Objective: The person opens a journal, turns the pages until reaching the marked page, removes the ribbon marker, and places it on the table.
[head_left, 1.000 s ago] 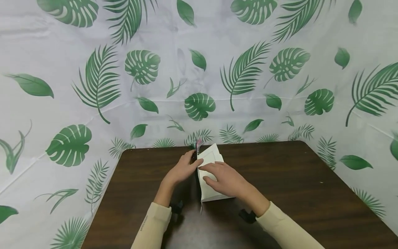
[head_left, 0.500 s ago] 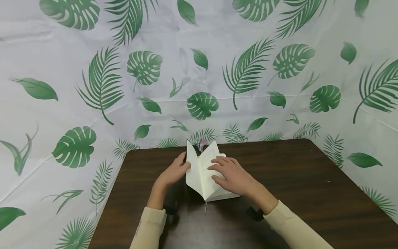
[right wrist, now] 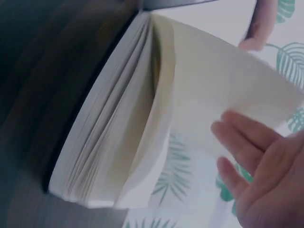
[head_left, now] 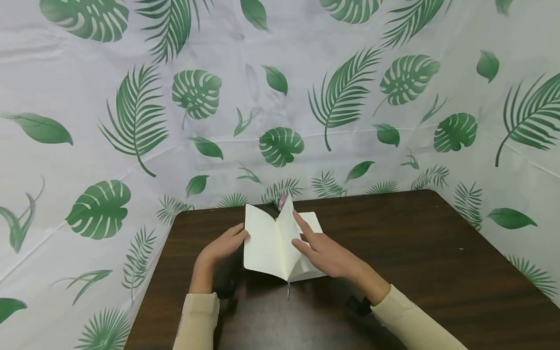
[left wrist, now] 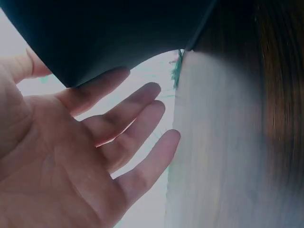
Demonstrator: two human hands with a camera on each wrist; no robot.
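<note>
An open notebook [head_left: 262, 245] with blank cream pages lies on the table, its left side raised at a slant. My left hand [head_left: 222, 247] holds that side at its outer edge, the thumb over the page. In the left wrist view the dark cover [left wrist: 107, 38] sits between thumb and index finger, while the other fingers stay extended. Fingers straight, my right hand [head_left: 330, 253] touches a lifted page [head_left: 286, 218] near the middle. The right wrist view shows its fingertips against that page, with the thick block of pages [right wrist: 102, 152] fanned apart below.
A thin ribbon bookmark [head_left: 288, 290] hangs from the notebook's near end. Something small, pink and dark [head_left: 282, 201] stands behind the notebook, partly hidden. The dark wooden table [head_left: 393, 253] ends at a leaf-printed cloth [head_left: 245, 97] along the back and sides.
My left hand has moved left, swinging the cover side open from nearly upright. The right hand has gone from lying over the right-hand pages to touching a raised page with straighter fingers.
</note>
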